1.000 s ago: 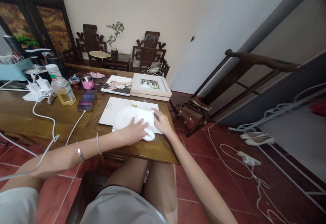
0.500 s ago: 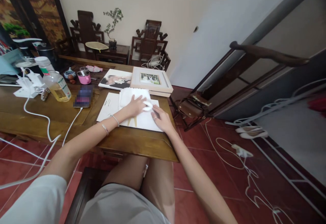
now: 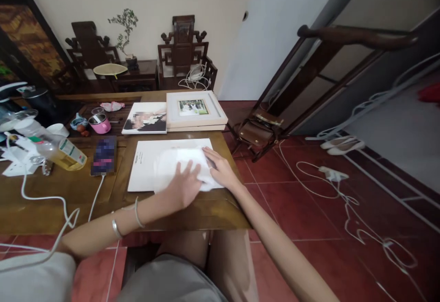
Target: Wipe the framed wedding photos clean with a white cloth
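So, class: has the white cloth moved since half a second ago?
Yes. The white cloth has slid nearer the camera, away from the framed photo, under the left hand.

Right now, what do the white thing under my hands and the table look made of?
The white cloth looks like soft fabric with a matte finish: it rumples under the left hand. The table looks like wood, brown with a slight sheen, and some grain seems to show.

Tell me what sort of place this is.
Most likely a home living room. Carved chairs stand along the wall, a framed photo lies on the wooden table, and a stair handrail rises at the right.
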Tool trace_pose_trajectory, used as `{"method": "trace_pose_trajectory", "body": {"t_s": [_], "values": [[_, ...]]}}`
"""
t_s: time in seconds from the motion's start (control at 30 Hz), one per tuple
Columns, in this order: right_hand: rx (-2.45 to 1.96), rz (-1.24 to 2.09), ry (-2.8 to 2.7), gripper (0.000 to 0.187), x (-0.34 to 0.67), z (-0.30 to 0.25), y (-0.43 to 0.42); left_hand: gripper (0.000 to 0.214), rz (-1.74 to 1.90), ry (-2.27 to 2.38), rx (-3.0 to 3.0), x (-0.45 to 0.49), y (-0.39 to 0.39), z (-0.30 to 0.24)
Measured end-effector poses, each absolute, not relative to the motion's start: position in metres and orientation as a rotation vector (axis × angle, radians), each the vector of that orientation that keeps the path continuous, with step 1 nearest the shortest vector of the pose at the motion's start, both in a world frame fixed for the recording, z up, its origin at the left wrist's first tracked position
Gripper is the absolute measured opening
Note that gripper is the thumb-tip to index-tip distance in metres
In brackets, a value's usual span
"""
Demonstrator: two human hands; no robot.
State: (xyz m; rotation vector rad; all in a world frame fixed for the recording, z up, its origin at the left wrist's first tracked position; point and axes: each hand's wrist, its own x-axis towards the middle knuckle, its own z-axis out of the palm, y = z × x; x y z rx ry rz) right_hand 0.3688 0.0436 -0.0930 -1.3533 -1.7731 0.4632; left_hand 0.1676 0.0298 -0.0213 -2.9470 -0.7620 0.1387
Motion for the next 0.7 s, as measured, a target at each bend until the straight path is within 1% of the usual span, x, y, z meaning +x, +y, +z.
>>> {"method": "trace_pose_trajectory", "body": {"t_s": [0.1,0.2,0.27,0.43,0.53,0.7], "values": [[-1.379,0.453,-1.756,0.048,0.367,-0.092,0.044,0.037,0.22,-0.855,-2.975,0.177,0.079,-0.016],[-1.413,0.436,-1.748,0.042,0.364,-0.091,0.044,0.034,0.103,-0.889,-2.984,0.183,0.112,-0.018],[-1.415,0.437,-1.745,0.041,0.363,-0.091,0.044,0.032,0.021,-0.916,-2.944,0.184,0.117,-0.023],[-1.38,0.457,-1.726,0.041,0.362,-0.094,0.043,0.028,-0.007,-1.034,-2.87,0.181,0.076,-0.03],[-1.363,0.463,-1.719,0.042,0.362,-0.095,0.042,0.027,-0.069,-1.022,-2.857,0.175,0.036,-0.032],[-1.36,0.444,-1.748,0.042,0.364,-0.094,0.04,0.02,-0.119,-0.991,-2.89,0.163,-0.023,-0.042]]}}
